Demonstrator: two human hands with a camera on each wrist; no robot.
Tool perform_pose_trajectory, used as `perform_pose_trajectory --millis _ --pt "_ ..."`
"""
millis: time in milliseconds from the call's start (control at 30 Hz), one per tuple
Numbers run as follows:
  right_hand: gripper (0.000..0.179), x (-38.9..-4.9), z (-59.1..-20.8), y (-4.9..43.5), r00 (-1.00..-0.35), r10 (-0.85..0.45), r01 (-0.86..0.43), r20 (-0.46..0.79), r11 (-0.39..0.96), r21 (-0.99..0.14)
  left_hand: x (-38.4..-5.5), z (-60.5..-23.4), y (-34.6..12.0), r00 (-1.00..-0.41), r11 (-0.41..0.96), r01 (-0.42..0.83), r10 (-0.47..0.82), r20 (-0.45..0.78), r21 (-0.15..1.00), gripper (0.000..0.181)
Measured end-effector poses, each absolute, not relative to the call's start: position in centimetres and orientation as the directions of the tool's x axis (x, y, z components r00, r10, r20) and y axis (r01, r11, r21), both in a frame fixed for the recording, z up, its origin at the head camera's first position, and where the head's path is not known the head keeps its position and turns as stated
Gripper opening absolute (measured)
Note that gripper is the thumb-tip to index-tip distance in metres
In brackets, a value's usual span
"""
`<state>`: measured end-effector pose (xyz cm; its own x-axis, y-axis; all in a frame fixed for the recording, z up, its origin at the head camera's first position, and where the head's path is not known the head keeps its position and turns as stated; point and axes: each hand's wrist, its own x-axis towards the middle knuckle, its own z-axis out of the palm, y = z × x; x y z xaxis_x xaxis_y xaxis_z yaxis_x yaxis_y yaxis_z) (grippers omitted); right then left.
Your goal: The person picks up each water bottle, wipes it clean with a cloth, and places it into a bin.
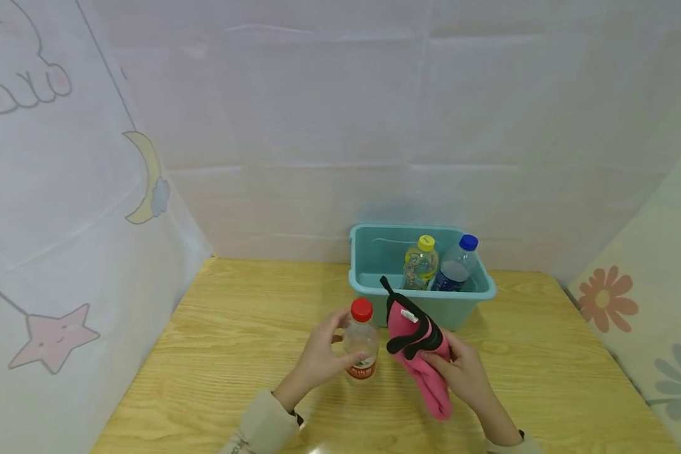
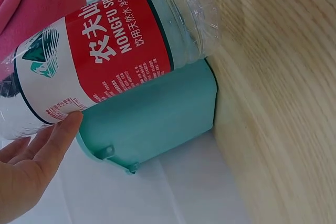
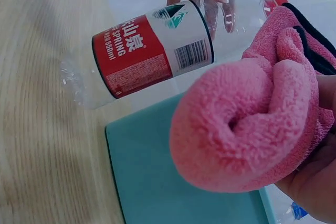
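My left hand (image 1: 320, 353) holds a clear plastic water bottle (image 1: 363, 343) with a red cap and a red-and-white label, thumb on the near side and fingers around the far side. The bottle stands upright, close over the table, and its label (image 2: 115, 40) shows large in the left wrist view. Just to the right of it, my right hand (image 1: 464, 373) grips a folded pink terry towel (image 1: 431, 394) with black trim, a black loop and a small white tag. In the right wrist view the towel's rolled end (image 3: 226, 129) overlaps part of the bottle.
Behind the hands stands a teal plastic bin (image 1: 369, 252) on the wooden table (image 1: 232, 328). Inside it are a yellow-capped bottle (image 1: 420, 265) and a blue-capped bottle (image 1: 456, 265). A pale sheet (image 1: 295, 126) hangs behind the table, with patterned sheets at both sides.
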<state>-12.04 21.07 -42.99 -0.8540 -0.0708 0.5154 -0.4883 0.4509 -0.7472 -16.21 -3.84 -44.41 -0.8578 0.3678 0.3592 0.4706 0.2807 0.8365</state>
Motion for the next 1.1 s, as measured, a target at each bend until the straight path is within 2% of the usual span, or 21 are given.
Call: perform_pose_trajectory --millis 200,467,733,1100 --pt "0.038 -12.3 -42.2 20.2 -0.843 -0.075 -0.485 0.533 0.536 -0.691 -15.9 -44.6 -3.6 -0.856 0.287 0.467 0.385 0.346 0.836 0.070" --pt "0.052 -12.9 -42.2 19.8 -0.807 -0.147 -0.536 0.571 0.589 -0.605 -15.7 -44.7 -3.1 -0.847 0.288 0.481 0.396 0.354 0.828 0.068" --pt "0.052 -12.7 -41.7 19.6 -0.858 -0.213 -0.483 0.468 0.648 -0.589 -15.7 -44.8 -3.0 -0.848 0.308 0.480 0.404 0.344 0.822 0.068" --pt "0.051 -13.3 -40.9 18.9 -0.853 -0.315 -0.497 0.416 0.732 -0.466 -15.7 -44.8 -3.0 -0.864 0.306 0.445 0.395 0.313 0.842 0.066"
